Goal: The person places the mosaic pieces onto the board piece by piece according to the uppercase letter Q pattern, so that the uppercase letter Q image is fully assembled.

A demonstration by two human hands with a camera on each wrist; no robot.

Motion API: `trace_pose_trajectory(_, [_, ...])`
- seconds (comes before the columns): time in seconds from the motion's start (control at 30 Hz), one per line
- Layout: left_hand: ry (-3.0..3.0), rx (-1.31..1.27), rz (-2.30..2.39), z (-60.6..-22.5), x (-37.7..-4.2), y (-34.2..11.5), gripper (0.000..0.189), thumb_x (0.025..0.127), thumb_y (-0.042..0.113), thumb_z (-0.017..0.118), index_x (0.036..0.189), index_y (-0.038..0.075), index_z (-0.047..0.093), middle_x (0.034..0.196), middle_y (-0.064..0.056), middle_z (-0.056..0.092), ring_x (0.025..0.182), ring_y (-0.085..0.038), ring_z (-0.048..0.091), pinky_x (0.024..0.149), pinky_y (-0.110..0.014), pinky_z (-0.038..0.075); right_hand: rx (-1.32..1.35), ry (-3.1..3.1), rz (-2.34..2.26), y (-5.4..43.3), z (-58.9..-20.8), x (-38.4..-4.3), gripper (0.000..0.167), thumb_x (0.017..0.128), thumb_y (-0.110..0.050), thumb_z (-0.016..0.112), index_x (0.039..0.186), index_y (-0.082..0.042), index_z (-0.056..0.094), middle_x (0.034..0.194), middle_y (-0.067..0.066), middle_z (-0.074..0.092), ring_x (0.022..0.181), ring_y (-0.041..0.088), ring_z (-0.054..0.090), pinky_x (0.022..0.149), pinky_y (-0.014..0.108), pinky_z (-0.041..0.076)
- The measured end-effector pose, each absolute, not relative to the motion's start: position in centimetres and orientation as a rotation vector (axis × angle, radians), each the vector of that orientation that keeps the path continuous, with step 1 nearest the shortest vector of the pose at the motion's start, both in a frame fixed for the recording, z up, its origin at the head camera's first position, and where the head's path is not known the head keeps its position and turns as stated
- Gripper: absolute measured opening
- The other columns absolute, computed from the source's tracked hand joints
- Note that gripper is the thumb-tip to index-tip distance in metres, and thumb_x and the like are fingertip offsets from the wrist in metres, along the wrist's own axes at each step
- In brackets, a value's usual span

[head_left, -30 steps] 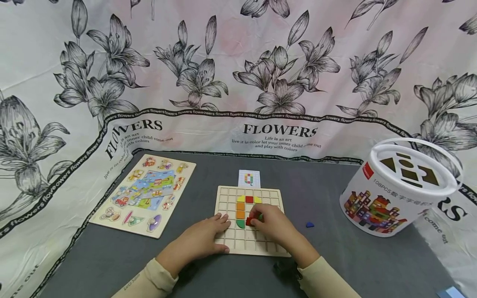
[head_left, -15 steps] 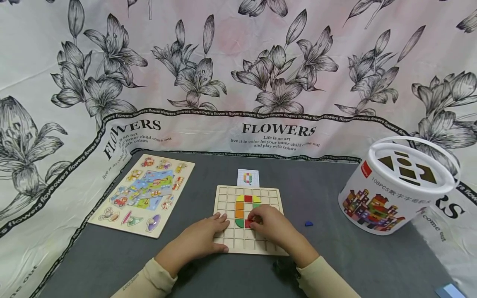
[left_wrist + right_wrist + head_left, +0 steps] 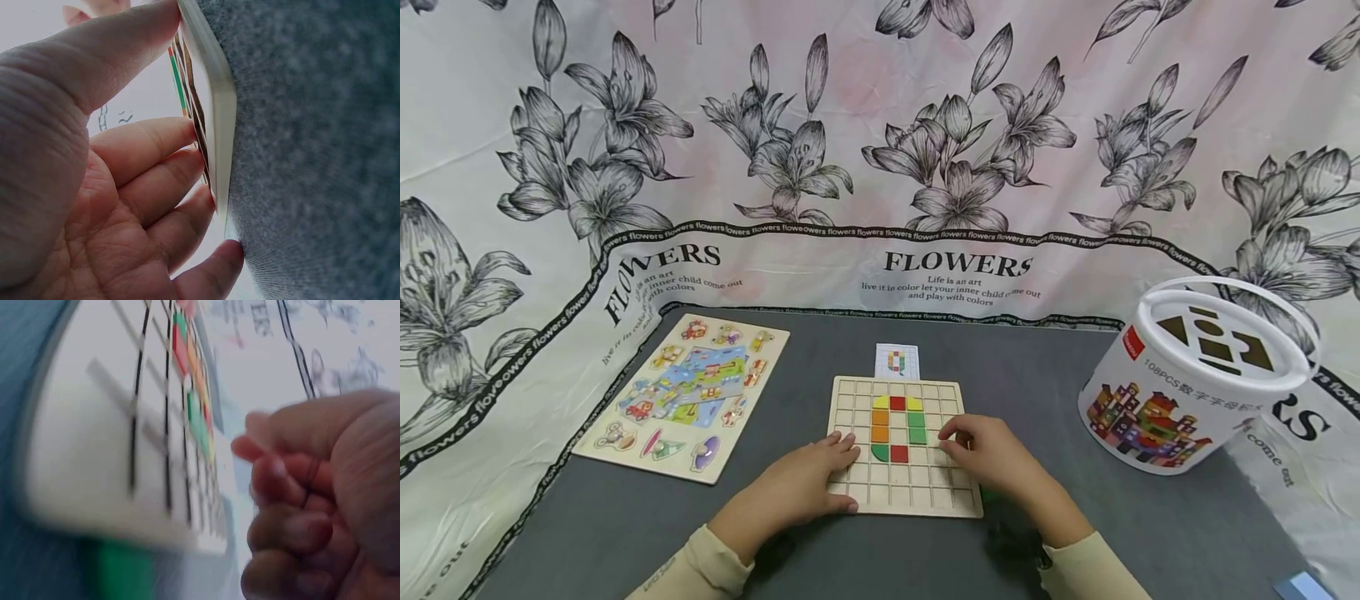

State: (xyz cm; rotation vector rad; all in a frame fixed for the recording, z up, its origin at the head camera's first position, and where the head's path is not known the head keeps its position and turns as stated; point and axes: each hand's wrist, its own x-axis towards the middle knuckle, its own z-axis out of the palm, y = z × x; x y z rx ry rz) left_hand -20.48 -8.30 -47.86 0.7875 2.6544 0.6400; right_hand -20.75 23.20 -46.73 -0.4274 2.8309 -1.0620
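Note:
A pale wooden grid board [image 3: 857, 492] lies on the grey table with coloured blocks in a ring. Red blocks [image 3: 898, 454] stand at top and bottom, orange blocks [image 3: 879, 434] on the left, green blocks [image 3: 917, 435] on the right. Yellow pieces sit at both top corners, a rounded green piece [image 3: 880, 452] at the lower left. My left hand [image 3: 797, 477] rests on the board's left edge, fingers extended. Over the right edge hovers my right hand [image 3: 992, 450], fingers loosely curled, thumb near the index finger; nothing shows between them. The blue piece seen earlier is hidden now.
A small pattern card [image 3: 897, 361] lies behind the board. At the left is a wooden picture puzzle [image 3: 700, 467]; at the right stands a white block bucket [image 3: 1187, 400]. Something green [image 3: 125, 575] shows beside the board, partly hidden. A flowered cloth [image 3: 820, 275] hangs behind.
My right hand has let go of the red block, which now lies in the bottom row, and has moved right to the board's edge. My left hand has stayed put.

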Motion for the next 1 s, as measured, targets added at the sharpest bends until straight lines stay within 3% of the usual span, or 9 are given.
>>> trace_pose_trajectory(0.23, [2.655, 0.791, 0.655, -47.6, -20.4, -8.4, 0.082, 0.089, 0.037, 0.092, 0.158, 0.008, 0.059, 0.169, -0.012, 0.05, 0.162, -0.036, 0.04, 0.129, -0.061, 0.038, -0.45, 2.701, -1.149, 28.1, -47.6, -19.2, 0.009, 0.103, -0.018, 0.077, 0.107, -0.01, 0.078, 0.085, -0.003, 0.066, 0.07, 0.006, 0.054, 0.06, 0.026, 0.048])
trace_pose_trajectory(0.4, [2.658, 0.807, 0.645, -47.5, -20.4, -8.4, 0.082, 0.089, 0.036, 0.092, 0.157, 0.007, 0.059, 0.168, -0.013, 0.051, 0.162, -0.037, 0.041, 0.129, -0.061, 0.038, -0.495, 2.606, -1.103, 30.3, -47.6, -17.9, 0.026, 0.096, -0.016, 0.084, 0.118, -0.006, 0.075, 0.082, -0.002, 0.059, 0.065, 0.005, 0.05, 0.057, 0.026, 0.044])
trace_pose_trajectory(0.77, [2.655, 0.821, 0.661, -47.6, -20.4, -8.5, 0.081, 0.089, 0.036, 0.091, 0.157, 0.006, 0.059, 0.168, -0.013, 0.051, 0.162, -0.037, 0.04, 0.129, -0.061, 0.038, -0.451, 2.668, -1.037, 29.4, -48.2, -17.4, 0.022, 0.092, -0.013, 0.087, 0.11, -0.011, 0.076, 0.083, -0.004, 0.06, 0.068, 0.005, 0.051, 0.059, 0.027, 0.044])
trace_pose_trajectory(1.0, [2.653, 0.82, 0.659, -47.8, -20.4, -8.4, 0.081, 0.089, 0.036, 0.091, 0.157, 0.007, 0.059, 0.168, -0.013, 0.051, 0.162, -0.036, 0.04, 0.129, -0.061, 0.038, -0.399, 2.699, -1.031, 29.2, -48.3, -17.4, 0.021, 0.092, -0.012, 0.088, 0.105, -0.013, 0.072, 0.096, 0.0, 0.061, 0.079, 0.009, 0.053, 0.064, 0.028, 0.046])
